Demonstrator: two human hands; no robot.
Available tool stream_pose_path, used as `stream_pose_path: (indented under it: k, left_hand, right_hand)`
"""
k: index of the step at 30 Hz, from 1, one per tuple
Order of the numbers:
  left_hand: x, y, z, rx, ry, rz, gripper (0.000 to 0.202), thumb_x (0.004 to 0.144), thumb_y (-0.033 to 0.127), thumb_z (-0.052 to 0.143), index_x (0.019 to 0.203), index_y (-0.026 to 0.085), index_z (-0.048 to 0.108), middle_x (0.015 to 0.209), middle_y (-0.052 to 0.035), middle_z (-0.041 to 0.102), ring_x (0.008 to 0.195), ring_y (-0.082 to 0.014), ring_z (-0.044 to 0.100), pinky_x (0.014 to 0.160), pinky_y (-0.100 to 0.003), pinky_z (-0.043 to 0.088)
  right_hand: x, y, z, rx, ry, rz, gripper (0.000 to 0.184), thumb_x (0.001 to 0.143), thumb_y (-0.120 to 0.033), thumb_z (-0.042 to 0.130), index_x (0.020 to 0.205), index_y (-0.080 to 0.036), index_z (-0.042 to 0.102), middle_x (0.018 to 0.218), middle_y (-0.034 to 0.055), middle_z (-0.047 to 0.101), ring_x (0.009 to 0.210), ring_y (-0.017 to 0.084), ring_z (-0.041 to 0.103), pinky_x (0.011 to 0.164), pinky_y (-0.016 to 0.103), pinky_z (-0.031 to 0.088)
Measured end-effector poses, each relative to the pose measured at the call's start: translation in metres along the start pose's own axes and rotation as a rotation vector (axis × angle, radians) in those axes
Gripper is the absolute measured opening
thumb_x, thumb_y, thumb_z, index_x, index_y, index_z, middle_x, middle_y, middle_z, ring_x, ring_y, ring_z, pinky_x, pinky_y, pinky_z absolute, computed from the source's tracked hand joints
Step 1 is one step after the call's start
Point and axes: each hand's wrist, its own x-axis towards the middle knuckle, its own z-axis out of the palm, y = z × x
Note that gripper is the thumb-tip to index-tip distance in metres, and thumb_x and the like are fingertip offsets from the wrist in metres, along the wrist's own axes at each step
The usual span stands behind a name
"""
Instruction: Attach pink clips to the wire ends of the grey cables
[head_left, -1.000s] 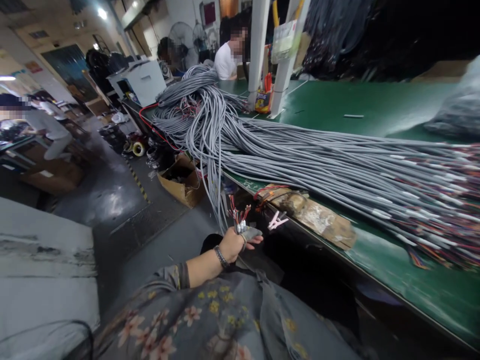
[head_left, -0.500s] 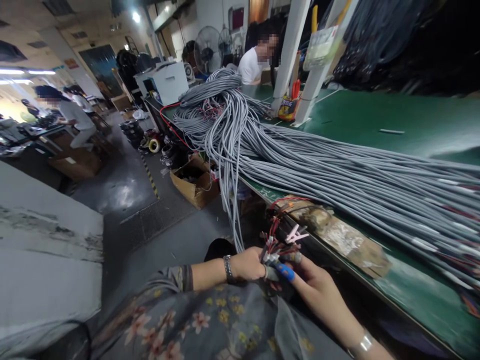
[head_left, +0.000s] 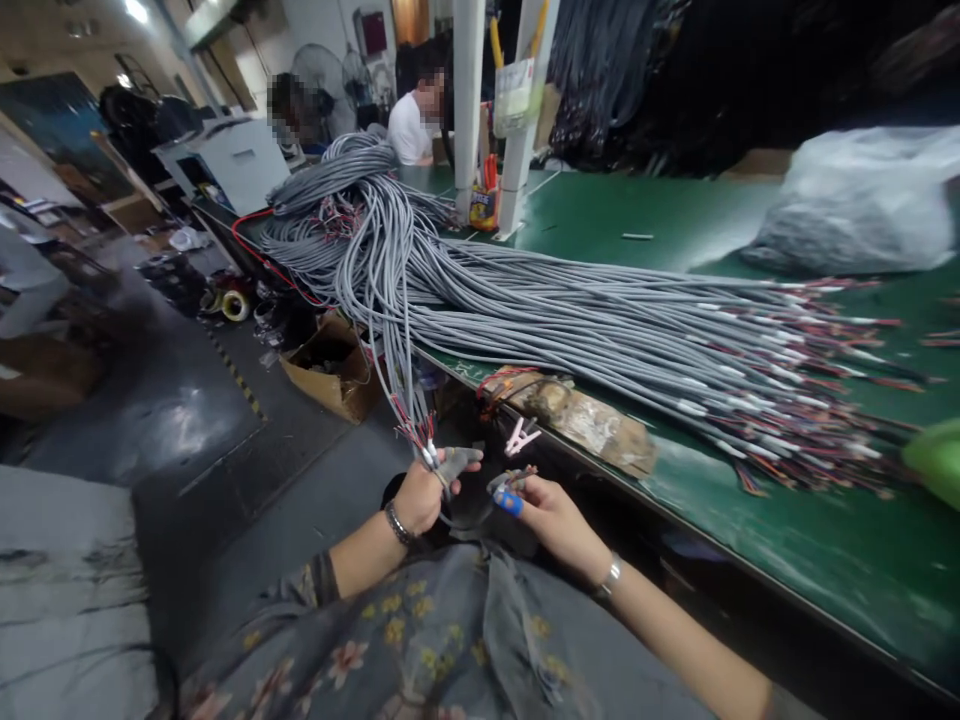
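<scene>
Looking through the head view, we see our left hand (head_left: 421, 496) gripping cable ends (head_left: 430, 452) off the near edge of the counter (head_left: 862, 585); a slackened grip could spill them. Our right hand (head_left: 559, 518) pinches a small grey piece (head_left: 497, 486); the pink clip (head_left: 521, 438) by the counter's edge might snag it. Floor (head_left: 300, 500) left of the counter gives open room.

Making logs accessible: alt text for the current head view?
A person's left hand holds a cluster of cable ends with red wires showing; the right hand, blue wrap on its thumb, appears to pinch something too small to identify. Many gray cables lie along a green table.
</scene>
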Motion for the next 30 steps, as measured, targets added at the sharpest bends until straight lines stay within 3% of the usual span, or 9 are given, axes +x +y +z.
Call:
stream_pose_path:
  k: [4,7,10,13,16,19,27,30]
  left_hand:
    - [-0.001,-0.002,0.003,0.080,-0.255,-0.041,0.064,0.063,0.061,0.076,0.102,0.011,0.073,0.082,-0.0108,0.073,0.061,-0.0136,0.058,0.056,-0.024,0.042]
    - [-0.001,-0.005,0.006,0.090,-0.331,-0.078,0.069,0.057,0.060,0.080,0.104,0.011,0.073,0.082,-0.0095,0.073,0.069,-0.0184,0.063,0.069,-0.031,0.049]
    - [0.000,-0.006,0.008,0.074,-0.271,-0.090,0.069,0.050,0.059,0.084,0.099,0.011,0.073,0.084,-0.0098,0.073,0.072,-0.0186,0.063,0.071,-0.030,0.050]
    - [0.002,-0.004,0.010,0.070,-0.175,-0.098,0.062,0.048,0.059,0.084,0.086,0.010,0.074,0.076,-0.0088,0.072,0.063,-0.0148,0.060,0.058,-0.025,0.045]
    - [0.004,0.000,0.012,0.126,-0.075,-0.120,0.054,0.050,0.060,0.081,0.067,0.011,0.070,0.061,-0.0063,0.067,0.053,-0.0108,0.055,0.047,-0.020,0.035]
    - [0.004,0.004,0.015,0.159,-0.049,-0.152,0.051,0.051,0.060,0.079,0.060,0.012,0.064,0.053,-0.0047,0.063,0.048,-0.0112,0.056,0.044,-0.019,0.031]
    - [-0.003,0.009,0.030,0.165,0.001,-0.203,0.041,0.041,0.035,0.087,0.055,0.016,0.053,0.046,0.0046,0.055,0.043,-0.0085,0.051,0.047,-0.022,0.044]
    - [-0.004,0.008,0.033,0.183,0.008,-0.182,0.040,0.040,0.029,0.087,0.056,0.016,0.053,0.048,0.0056,0.056,0.044,-0.0082,0.052,0.049,-0.022,0.047]
  right_hand:
    - [0.006,0.005,0.008,0.145,-0.132,0.143,0.057,0.050,-0.066,0.080,0.060,-0.017,0.054,0.050,-0.0048,0.048,0.046,0.006,0.035,0.046,0.022,0.028]
    - [0.009,0.010,0.011,0.175,-0.167,0.188,0.059,0.046,-0.067,0.081,0.060,-0.017,0.052,0.048,-0.0058,0.045,0.043,0.006,0.033,0.044,0.022,0.025]
    - [0.009,0.013,0.011,0.136,-0.134,0.195,0.060,0.046,-0.069,0.079,0.060,-0.017,0.051,0.049,-0.0052,0.046,0.044,0.006,0.034,0.044,0.023,0.025]
    - [0.006,0.011,0.007,0.035,-0.058,0.164,0.060,0.050,-0.071,0.075,0.061,-0.018,0.051,0.052,-0.0044,0.046,0.047,0.007,0.034,0.046,0.023,0.027]
    - [0.002,0.006,0.002,-0.063,0.045,0.065,0.057,0.055,-0.071,0.072,0.064,-0.018,0.054,0.060,-0.0010,0.052,0.056,0.010,0.040,0.052,0.025,0.034]
    - [-0.001,0.000,0.000,-0.108,0.134,-0.032,0.052,0.063,-0.069,0.066,0.068,-0.018,0.056,0.066,0.0009,0.055,0.061,0.013,0.044,0.058,0.027,0.039]
    - [0.006,0.001,0.004,-0.191,0.173,0.003,0.055,0.056,-0.070,0.069,0.066,-0.019,0.053,0.059,-0.0005,0.052,0.056,0.012,0.041,0.054,0.027,0.037]
    - [0.008,0.003,0.003,-0.197,0.177,-0.006,0.051,0.061,-0.068,0.066,0.068,-0.019,0.053,0.058,-0.0005,0.053,0.056,0.012,0.042,0.053,0.027,0.038]
